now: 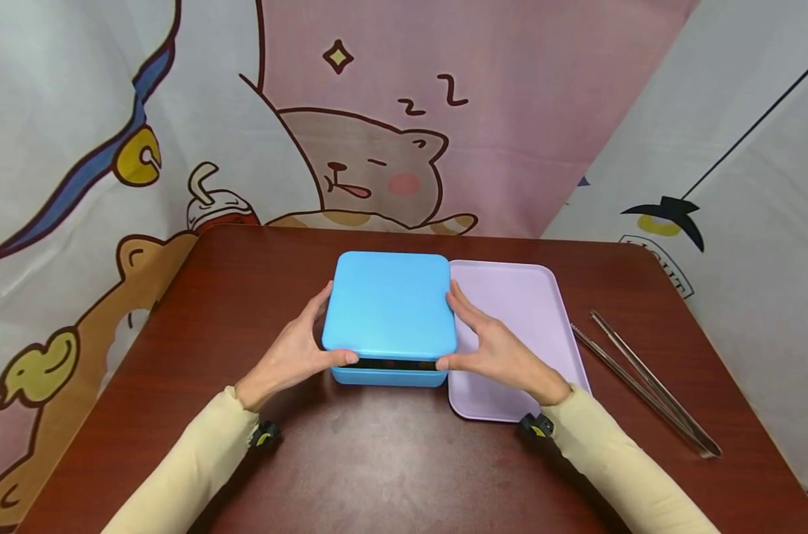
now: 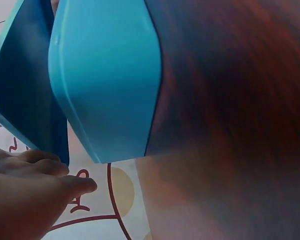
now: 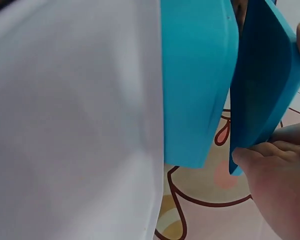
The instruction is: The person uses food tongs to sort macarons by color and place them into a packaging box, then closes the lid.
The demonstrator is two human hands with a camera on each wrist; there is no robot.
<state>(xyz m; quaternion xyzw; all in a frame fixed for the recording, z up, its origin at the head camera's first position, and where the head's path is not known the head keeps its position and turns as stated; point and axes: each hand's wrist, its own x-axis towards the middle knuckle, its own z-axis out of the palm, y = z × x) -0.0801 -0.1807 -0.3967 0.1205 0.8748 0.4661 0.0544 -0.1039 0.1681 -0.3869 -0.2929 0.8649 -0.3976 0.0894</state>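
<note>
A blue lid (image 1: 390,304) is held over a blue box (image 1: 390,377), with a dark gap showing along the front between them. My left hand (image 1: 291,360) grips the lid's left side, the thumb at its front left corner. On the opposite side my right hand (image 1: 504,356) holds the lid, thumb at the front right corner and fingers along the edge. Both wrist views show the lid (image 3: 270,75) raised and tilted apart from the box (image 2: 110,85). What lies inside the box is mostly hidden under the lid.
A pale purple tray (image 1: 510,297) lies right beside the box, under my right hand and wrist. Metal tongs (image 1: 657,393) lie spread to the right of the tray. The dark brown table (image 1: 390,467) meets a printed cloth (image 1: 510,111) at its far edge.
</note>
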